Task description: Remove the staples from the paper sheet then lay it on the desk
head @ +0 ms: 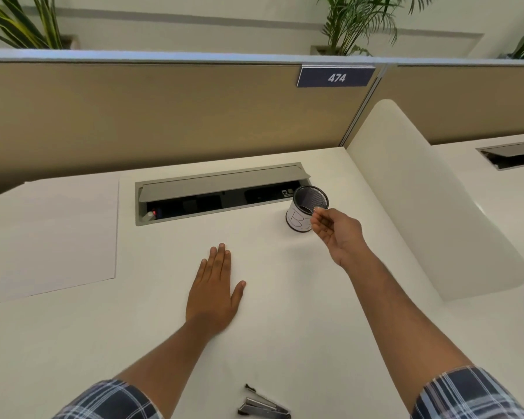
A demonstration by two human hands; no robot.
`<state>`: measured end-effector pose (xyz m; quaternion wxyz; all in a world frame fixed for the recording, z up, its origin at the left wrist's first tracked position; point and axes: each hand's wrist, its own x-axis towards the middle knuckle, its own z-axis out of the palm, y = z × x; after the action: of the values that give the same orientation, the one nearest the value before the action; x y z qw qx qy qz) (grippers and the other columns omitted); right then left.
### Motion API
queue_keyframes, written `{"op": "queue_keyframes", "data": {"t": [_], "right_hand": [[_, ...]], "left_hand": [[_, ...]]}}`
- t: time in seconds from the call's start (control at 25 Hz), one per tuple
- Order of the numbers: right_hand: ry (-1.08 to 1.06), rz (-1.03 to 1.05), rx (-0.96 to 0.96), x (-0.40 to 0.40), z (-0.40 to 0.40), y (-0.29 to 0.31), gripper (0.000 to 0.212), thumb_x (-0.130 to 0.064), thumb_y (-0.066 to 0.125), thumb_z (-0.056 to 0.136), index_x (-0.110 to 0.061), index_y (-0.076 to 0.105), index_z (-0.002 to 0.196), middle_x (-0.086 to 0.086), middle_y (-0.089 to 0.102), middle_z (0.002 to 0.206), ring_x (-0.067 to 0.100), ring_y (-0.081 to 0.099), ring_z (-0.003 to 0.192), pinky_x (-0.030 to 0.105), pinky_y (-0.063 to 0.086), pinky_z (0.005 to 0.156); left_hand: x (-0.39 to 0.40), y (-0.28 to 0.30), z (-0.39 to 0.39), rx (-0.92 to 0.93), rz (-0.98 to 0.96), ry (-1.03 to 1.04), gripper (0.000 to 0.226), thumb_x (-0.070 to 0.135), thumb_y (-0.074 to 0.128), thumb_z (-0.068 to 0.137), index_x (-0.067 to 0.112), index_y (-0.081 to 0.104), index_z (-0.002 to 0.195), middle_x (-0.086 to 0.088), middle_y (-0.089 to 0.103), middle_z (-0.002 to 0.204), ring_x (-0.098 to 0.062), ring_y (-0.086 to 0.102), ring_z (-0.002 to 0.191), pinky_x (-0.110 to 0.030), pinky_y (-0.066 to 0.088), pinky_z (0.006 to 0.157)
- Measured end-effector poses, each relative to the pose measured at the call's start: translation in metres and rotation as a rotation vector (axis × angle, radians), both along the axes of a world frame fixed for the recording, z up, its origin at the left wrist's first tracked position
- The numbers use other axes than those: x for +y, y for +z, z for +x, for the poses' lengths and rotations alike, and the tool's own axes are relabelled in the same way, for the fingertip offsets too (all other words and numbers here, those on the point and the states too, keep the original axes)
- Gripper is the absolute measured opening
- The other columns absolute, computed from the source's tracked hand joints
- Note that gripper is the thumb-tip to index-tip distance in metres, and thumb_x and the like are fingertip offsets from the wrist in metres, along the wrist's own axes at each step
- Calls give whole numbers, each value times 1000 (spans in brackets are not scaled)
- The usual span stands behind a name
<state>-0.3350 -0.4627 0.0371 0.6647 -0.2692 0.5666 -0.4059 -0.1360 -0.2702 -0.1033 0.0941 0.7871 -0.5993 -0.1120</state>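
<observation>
A white paper sheet (52, 237) lies flat on the desk (270, 313) at the left. My left hand (215, 290) rests palm down on the desk near the middle, fingers together, holding nothing. My right hand (335, 231) hovers at the rim of a black mesh cup (307, 211) with a white label, its thumb and fingertips pinched together; whether a staple sits between them is too small to tell. A grey staple remover (263, 403) lies at the desk's near edge between my forearms.
An open grey cable tray (221, 192) is set into the desk behind my hands. A tan partition (164, 116) with a blue "474" sign runs along the back. A white curved divider (430, 207) bounds the right side.
</observation>
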Motion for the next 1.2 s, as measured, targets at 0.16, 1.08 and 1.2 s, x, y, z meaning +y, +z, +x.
{"op": "queue_keyframes", "data": {"t": [0.16, 1.08, 1.2], "right_hand": [[10, -69, 201, -34, 3, 5, 8, -3, 67, 90, -1, 71, 83, 10, 69, 73, 12, 65, 53, 20, 57, 53], [93, -241, 579, 20, 17, -4, 9, -15, 75, 83, -9, 75, 77, 5, 69, 68, 17, 63, 59, 30, 59, 68], [192, -250, 514, 60, 23, -15, 5, -11, 73, 86, -9, 76, 82, 5, 72, 73, 18, 68, 67, 32, 63, 70]], "left_hand": [[0, 0, -1, 7, -11, 2, 75, 55, 19, 101, 13, -3, 159, 0, -14, 167, -14, -18, 153, -35, 0, 124], [-1, 6, 3, 33, 77, -24, 80, 60, 9, 97, 11, -5, 158, -2, -14, 167, -16, -18, 153, -34, -5, 124], [-2, 16, 9, 45, 153, -34, 90, 65, -4, 87, 10, -7, 158, -4, -16, 166, -18, -18, 153, -34, -7, 125]]}}
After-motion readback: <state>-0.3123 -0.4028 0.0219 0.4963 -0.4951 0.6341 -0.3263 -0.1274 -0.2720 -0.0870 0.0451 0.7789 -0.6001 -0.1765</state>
